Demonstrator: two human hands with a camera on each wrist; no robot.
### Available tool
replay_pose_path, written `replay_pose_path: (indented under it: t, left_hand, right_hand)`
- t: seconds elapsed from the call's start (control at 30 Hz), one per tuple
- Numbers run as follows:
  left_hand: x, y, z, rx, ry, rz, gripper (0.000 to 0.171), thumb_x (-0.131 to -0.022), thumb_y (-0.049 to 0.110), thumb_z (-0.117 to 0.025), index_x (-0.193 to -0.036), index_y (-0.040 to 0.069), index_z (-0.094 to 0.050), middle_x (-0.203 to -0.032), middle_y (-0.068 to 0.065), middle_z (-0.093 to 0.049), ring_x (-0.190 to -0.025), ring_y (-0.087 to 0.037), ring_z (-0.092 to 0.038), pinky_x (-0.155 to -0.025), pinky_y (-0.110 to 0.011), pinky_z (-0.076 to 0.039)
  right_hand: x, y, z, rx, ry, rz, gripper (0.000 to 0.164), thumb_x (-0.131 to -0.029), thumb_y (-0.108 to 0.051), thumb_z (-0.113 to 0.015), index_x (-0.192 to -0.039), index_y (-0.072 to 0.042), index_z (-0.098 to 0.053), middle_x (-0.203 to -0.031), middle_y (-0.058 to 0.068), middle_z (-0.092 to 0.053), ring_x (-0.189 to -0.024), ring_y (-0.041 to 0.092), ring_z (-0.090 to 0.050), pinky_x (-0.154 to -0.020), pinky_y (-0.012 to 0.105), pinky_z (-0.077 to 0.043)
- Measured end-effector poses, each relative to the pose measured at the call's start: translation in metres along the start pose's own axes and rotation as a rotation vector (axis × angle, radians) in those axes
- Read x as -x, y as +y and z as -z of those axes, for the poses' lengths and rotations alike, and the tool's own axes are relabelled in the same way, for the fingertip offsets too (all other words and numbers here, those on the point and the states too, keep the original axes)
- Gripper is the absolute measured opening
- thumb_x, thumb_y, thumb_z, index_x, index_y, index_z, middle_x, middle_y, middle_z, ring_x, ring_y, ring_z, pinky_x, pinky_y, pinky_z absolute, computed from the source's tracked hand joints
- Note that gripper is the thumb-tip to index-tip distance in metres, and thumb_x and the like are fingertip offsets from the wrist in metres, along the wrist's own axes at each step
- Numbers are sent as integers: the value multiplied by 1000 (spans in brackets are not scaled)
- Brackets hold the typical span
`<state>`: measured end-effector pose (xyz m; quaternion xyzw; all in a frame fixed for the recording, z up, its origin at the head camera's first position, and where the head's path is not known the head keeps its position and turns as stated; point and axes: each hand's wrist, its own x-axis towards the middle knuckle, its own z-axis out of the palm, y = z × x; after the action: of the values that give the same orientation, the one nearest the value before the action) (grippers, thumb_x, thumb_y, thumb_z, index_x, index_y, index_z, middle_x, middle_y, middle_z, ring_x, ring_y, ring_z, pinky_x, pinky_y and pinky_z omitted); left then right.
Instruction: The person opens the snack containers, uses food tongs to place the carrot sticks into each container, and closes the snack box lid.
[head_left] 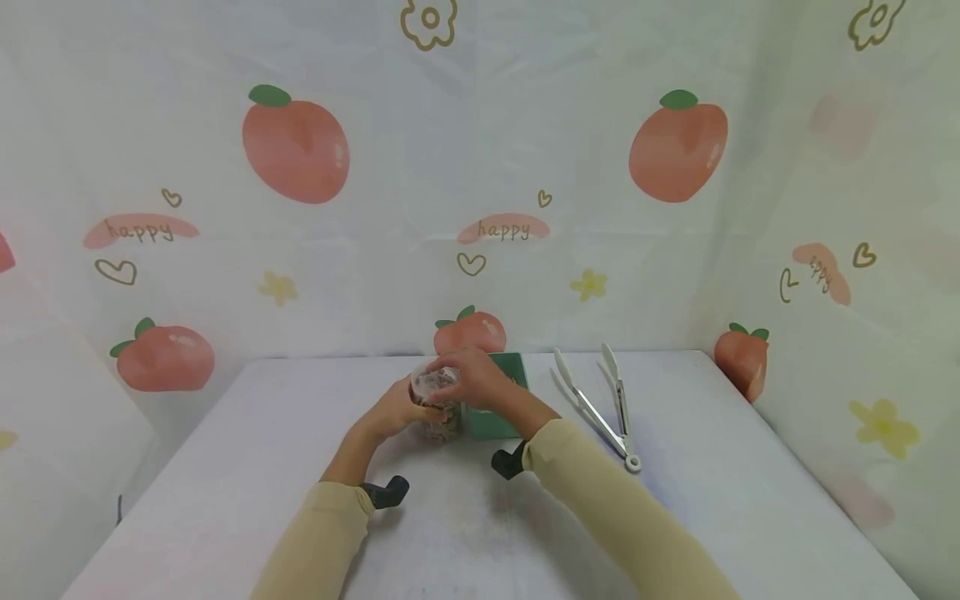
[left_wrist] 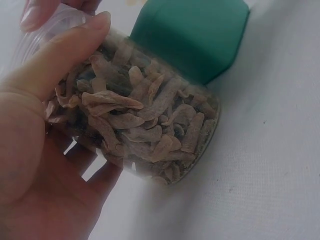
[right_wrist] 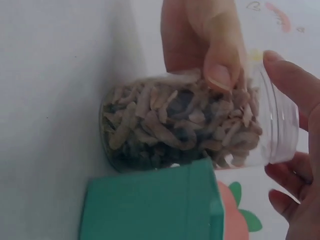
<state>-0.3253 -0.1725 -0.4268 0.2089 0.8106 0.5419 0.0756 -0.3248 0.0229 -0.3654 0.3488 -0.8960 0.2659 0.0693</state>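
A clear plastic jar (left_wrist: 150, 115) filled with dried brownish curled pieces stands on the table, its far side close against a green box (head_left: 492, 423). My left hand (head_left: 393, 408) grips the jar's body, the thumb across one side and the fingers round the other. Over the top, my right hand (head_left: 480, 379) holds the jar's clear lid (right_wrist: 284, 125), with thumb and fingers spread on opposite sides of it. The dried pieces (right_wrist: 165, 120) reach nearly up to the jar's shoulder.
Metal tongs (head_left: 619, 408) with pale tips lie spread on the table to the right of the green box. The white table (head_left: 450, 533) ends at a curtain (head_left: 555, 125) printed with fruit. Each wrist wears a black mount (head_left: 386, 493).
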Motion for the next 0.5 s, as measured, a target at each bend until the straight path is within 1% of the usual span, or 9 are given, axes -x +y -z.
replay_pose_path:
  t: [0.17, 0.27, 0.4, 0.5]
  left_hand:
    - [-1, 0, -1, -3, 8, 0, 82, -74, 19, -85, -142, 6, -41, -125, -11, -56, -112, -26, -54, -94, -44, -45]
    - [-1, 1, -1, -7, 7, 1, 83, -74, 20, -85, -142, 6, -40, -126, -11, -56, -113, -27, -53, -96, -45, -44]
    - [-1, 1, -1, -20, 3, -5, 85, -75, 22, -85, -144, 7, -39, -128, -11, -55, -114, -27, -52, -96, -45, -43]
    - [-1, 0, 0, -36, 7, -7, 84, -74, 22, -86, -143, 8, -40, -127, -11, -55, -113, -26, -53, -94, -44, -44]
  right_hand:
    - [1, -6, -6, 59, 74, -62, 42, -74, -43, -84, -104, -17, -69, -104, 3, -60, -93, 16, -52, -76, 30, -47]
    - [1, -8, -9, 80, 93, -93, 43, -73, -47, -83, -100, -17, -67, -105, 5, -57, -92, 16, -51, -75, 30, -47]
    - [2, -9, -8, 66, 70, -110, 43, -76, -47, -81, -103, -18, -67, -108, 4, -58, -96, 17, -52, -78, 32, -47]
    - [4, -7, -2, 18, 20, -96, 41, -80, -42, -79, -111, -17, -68, -114, 1, -62, -104, 17, -52, -84, 34, -47]
